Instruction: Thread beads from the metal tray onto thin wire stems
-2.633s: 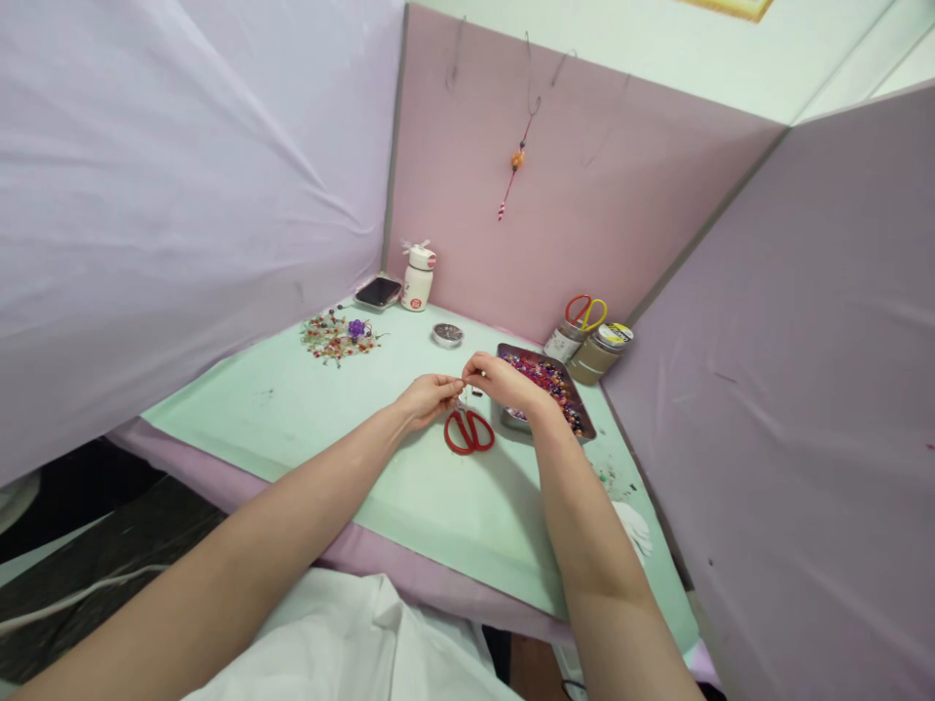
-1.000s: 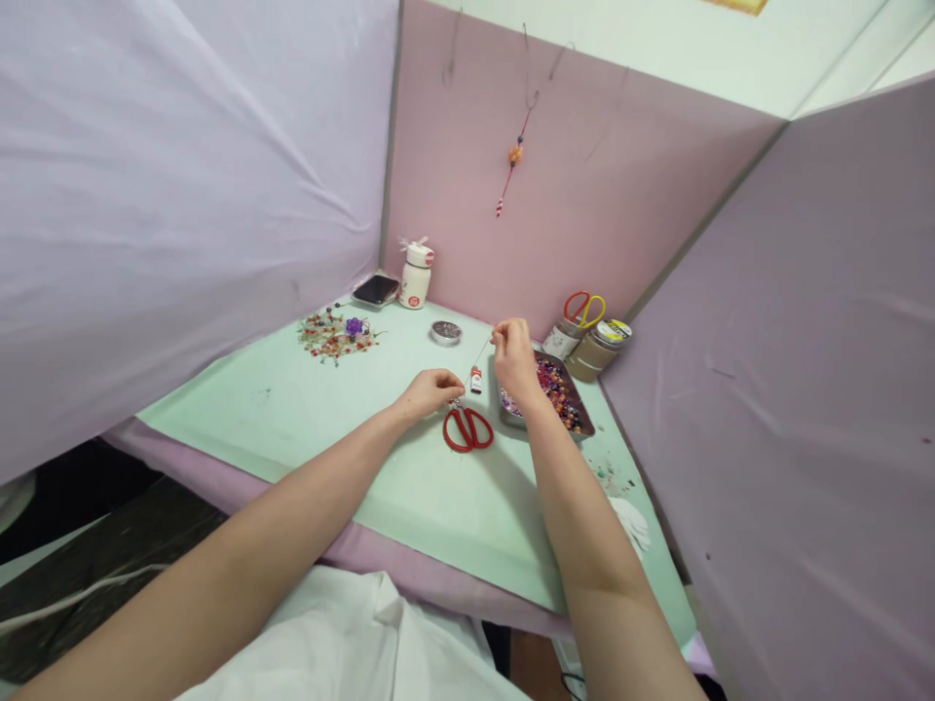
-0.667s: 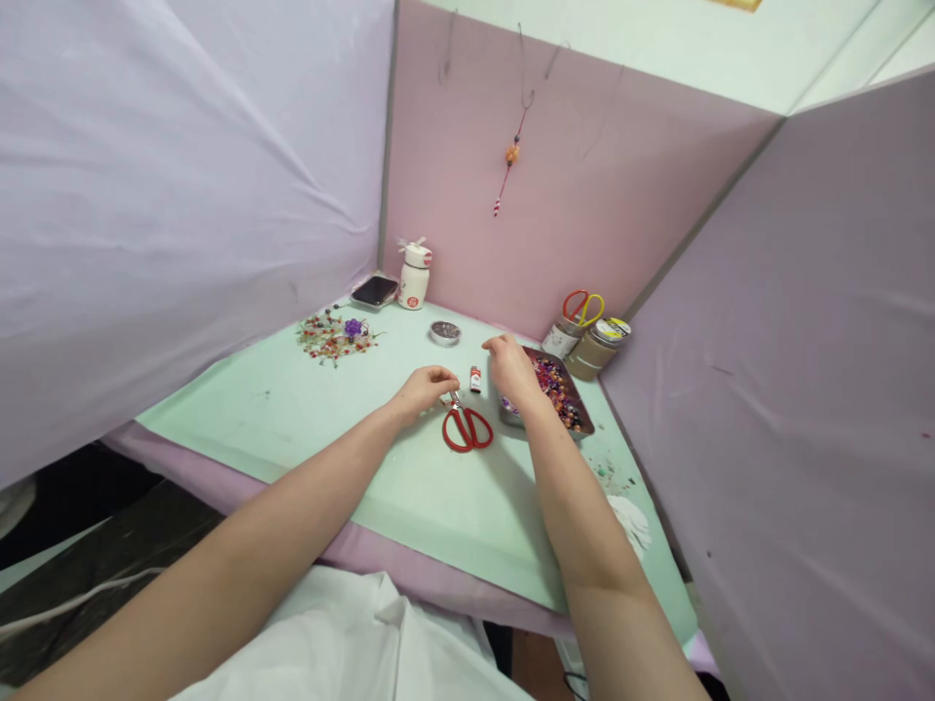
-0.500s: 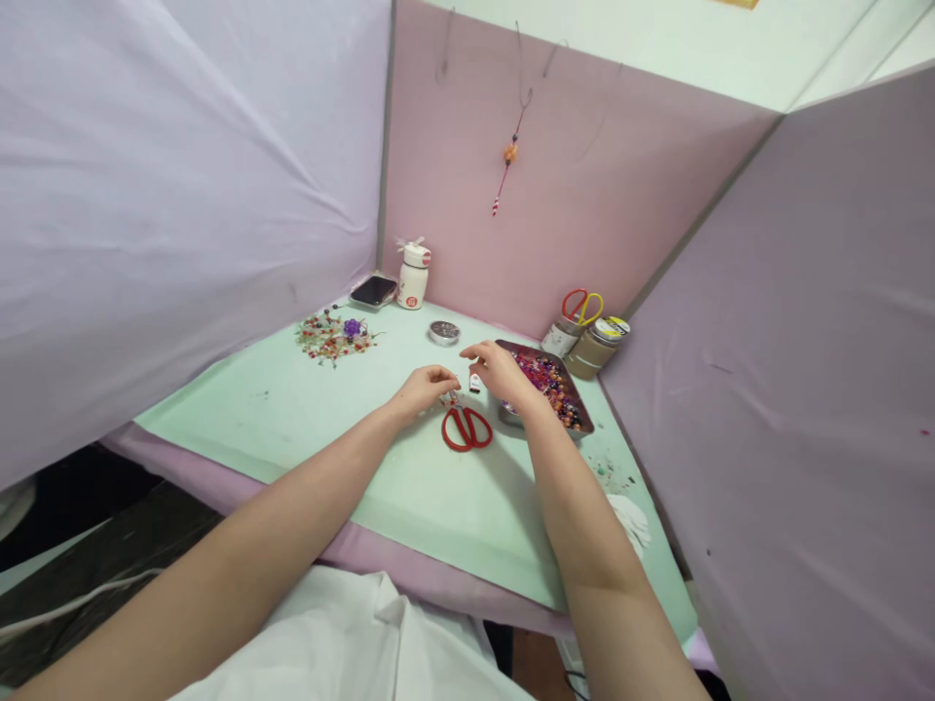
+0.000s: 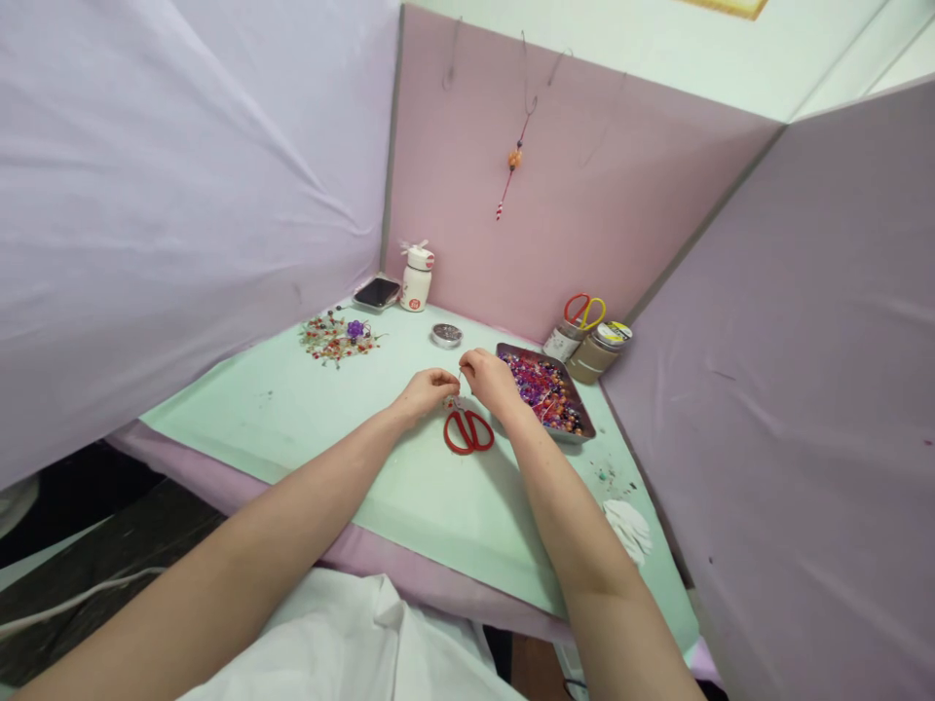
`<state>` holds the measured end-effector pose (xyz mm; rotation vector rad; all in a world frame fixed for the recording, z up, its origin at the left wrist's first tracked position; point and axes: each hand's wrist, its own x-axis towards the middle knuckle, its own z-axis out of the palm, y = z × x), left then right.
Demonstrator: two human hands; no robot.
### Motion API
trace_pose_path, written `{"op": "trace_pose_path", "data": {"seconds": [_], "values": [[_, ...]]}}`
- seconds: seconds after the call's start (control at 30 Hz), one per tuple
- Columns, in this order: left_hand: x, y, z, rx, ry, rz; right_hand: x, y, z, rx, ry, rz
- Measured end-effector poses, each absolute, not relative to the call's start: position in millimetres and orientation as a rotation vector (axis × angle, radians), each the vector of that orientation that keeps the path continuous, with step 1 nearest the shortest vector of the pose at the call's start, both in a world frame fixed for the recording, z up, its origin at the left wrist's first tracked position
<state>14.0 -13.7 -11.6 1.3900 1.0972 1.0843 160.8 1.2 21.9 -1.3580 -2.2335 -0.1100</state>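
Near the middle of the table, my left hand (image 5: 432,389) is closed, its fingertips pinched on something too small to make out. Close on its right, my right hand (image 5: 488,378) is closed as well, and a thin bit of thread seems to run between the two sets of fingertips. Red-handled scissors (image 5: 468,432) lie just below both hands, with a few tiny beads by their blades. A metal tray (image 5: 579,434) holding red, purple and orange beads sits right beside my right hand.
A round tin (image 5: 446,335) lies beyond my hands. At the back left are a white bottle (image 5: 416,280), a phone (image 5: 377,293) and a beaded pile (image 5: 336,338). Two jars (image 5: 595,355) stand back right; a white glove (image 5: 628,530) lies front right. A beaded string (image 5: 514,159) hangs behind.
My right hand's fingers have closed and come nearer to my left fingertips. The small white-and-red item that showed under my right hand is now hidden. The view has shifted slightly.
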Motion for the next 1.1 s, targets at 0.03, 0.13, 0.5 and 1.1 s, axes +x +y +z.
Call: {"op": "trace_pose_path", "data": {"seconds": [0.03, 0.13, 0.5, 1.1], "values": [[14.0, -13.4, -12.3, 1.381, 1.104, 1.086, 158.8, 1.2, 20.9, -1.346, -2.200, -0.087], [13.3, -11.9, -14.8, 1.343, 1.121, 1.080, 153.5, 2.7, 16.1, -1.290, -2.116, 0.050], [11.9, -5.3, -22.4, 1.120, 1.014, 1.138, 156.7, 8.6, 14.0, -1.373, -1.778, 0.803], [12.1, -9.4, -17.1, 1.319, 1.149, 1.123, 157.8, 5.2, 19.3, -1.330, -1.818, 0.751]]}}
